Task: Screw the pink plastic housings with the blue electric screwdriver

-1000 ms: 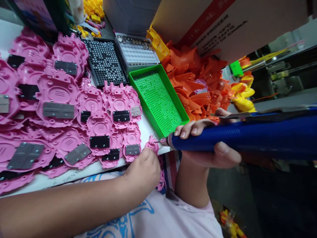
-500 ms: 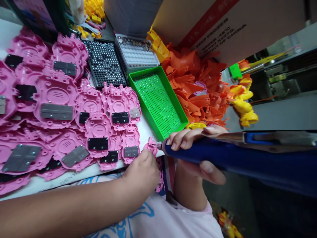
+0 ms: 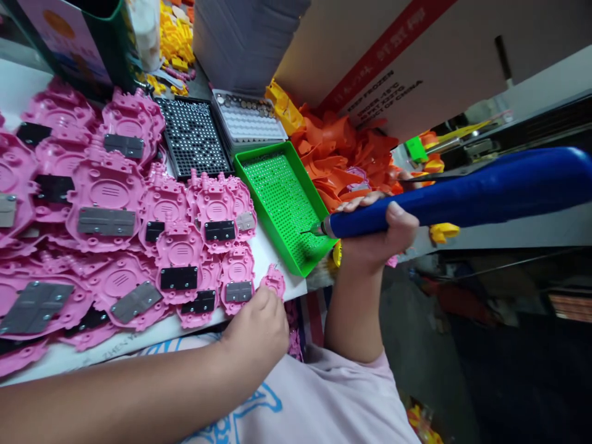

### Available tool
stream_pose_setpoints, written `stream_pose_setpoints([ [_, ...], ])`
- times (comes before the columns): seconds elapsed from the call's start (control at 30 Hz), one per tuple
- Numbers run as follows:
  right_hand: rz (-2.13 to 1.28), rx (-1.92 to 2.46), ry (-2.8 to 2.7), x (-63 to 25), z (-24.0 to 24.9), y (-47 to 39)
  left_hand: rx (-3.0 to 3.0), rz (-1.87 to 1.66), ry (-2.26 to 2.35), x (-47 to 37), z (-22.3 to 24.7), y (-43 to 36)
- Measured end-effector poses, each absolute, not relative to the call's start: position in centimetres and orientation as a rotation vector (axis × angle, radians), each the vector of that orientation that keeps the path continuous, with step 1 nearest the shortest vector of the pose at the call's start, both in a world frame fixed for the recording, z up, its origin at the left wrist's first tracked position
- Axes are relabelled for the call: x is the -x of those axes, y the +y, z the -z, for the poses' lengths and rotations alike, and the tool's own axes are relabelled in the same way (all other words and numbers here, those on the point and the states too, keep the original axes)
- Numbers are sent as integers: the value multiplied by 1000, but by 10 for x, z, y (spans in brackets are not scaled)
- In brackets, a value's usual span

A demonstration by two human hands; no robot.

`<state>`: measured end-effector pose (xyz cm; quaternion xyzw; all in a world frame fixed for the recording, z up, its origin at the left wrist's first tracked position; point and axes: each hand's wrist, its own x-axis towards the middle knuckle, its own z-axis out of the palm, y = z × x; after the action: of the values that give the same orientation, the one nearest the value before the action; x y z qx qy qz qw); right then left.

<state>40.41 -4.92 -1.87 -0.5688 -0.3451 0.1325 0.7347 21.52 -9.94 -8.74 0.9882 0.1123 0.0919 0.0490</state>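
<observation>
My right hand (image 3: 388,231) is wrapped round a blue electric screwdriver (image 3: 444,194). Its thin bit reaches over the green perforated tray (image 3: 266,216), whose holes carry many small screws. At the table's front edge my left hand (image 3: 259,324) is closed on a pink plastic shell (image 3: 274,280), most of which the fingers cover. To its left lie many pink shells (image 3: 108,185) with grey or black covers screwed on, stacked and overlapping. Whether the bit touches a screw I cannot make out.
Behind the green tray stand a black perforated tray (image 3: 197,135) of screws and a white tray (image 3: 250,120) holding round metal pieces. Orange plastic parts (image 3: 328,151) are heaped at the right, before a big carton (image 3: 370,68). A dark green container (image 3: 87,43) stands back left.
The screwdriver has moved from the pink shell up and away, its tip now over the green tray. My left hand keeps holding the shell. The view has shifted slightly.
</observation>
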Motion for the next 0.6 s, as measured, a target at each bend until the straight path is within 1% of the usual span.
stream_pose_setpoints([
  [0.17,-321,1316,-762,-419,32,-49,-3001,-239,294,-216,87,-97],
  [0.6,-355,1288,-791,-422,36,-51,-3017,-287,286,-216,87,-97],
])
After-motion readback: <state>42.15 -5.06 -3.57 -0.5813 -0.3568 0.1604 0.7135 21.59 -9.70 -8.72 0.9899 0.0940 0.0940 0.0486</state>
